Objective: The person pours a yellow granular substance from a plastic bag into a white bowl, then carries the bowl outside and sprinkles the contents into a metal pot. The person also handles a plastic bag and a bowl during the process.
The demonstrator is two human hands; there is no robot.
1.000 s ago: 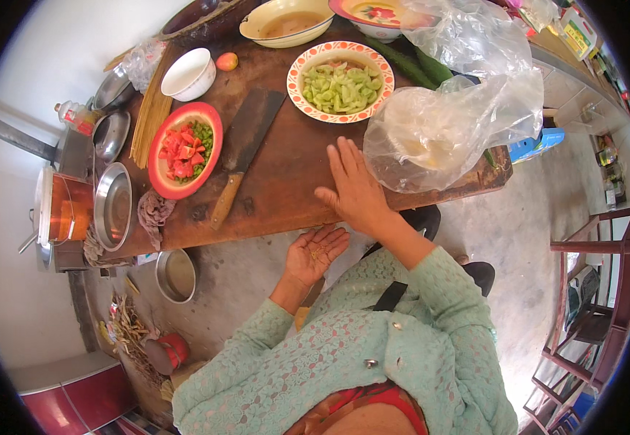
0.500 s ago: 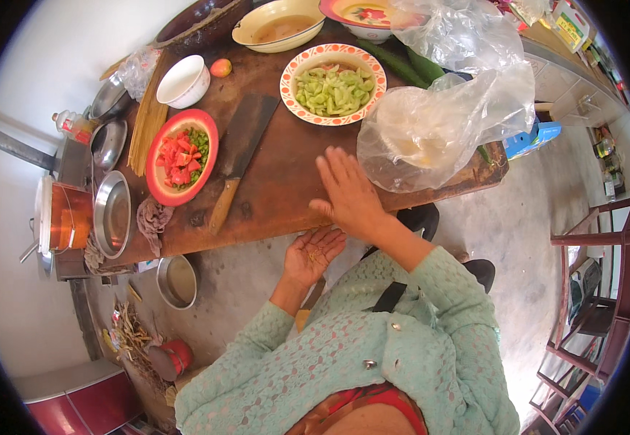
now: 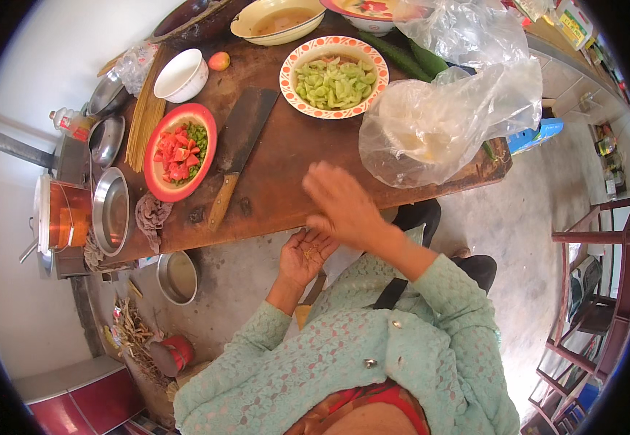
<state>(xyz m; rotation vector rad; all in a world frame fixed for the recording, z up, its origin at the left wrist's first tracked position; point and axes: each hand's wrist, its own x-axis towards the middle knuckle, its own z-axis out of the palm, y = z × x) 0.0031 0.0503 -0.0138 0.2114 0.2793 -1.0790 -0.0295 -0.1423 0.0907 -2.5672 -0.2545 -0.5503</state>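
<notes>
My left hand (image 3: 306,255) is cupped palm up just below the table's front edge. Small yellowish bits (image 3: 309,251) lie in its palm, too small to name. Over that edge passes my right hand (image 3: 344,206), slightly blurred, palm down with fingers stretched out and nothing in them; it partly covers the left fingertips. A cleaver (image 3: 248,132) with a wooden handle lies left of the right hand. Beyond the hands stand a patterned bowl of chopped pale-green vegetable (image 3: 335,83) and, farther left, a red-rimmed plate of diced tomato and green pieces (image 3: 179,154). Right of it sits a clear plastic bag (image 3: 424,138).
On the wooden table (image 3: 286,163) are a white bowl (image 3: 181,77), a small reddish fruit (image 3: 219,61), dry noodles (image 3: 147,119), cucumbers (image 3: 395,58), an enamel basin (image 3: 279,23) and a rag (image 3: 152,216). A metal basin (image 3: 179,278) stands on the floor, lower left.
My right hand has moved left and slightly down, toward the table edge and over the left fingertips. My left hand stays cupped in nearly the same place.
</notes>
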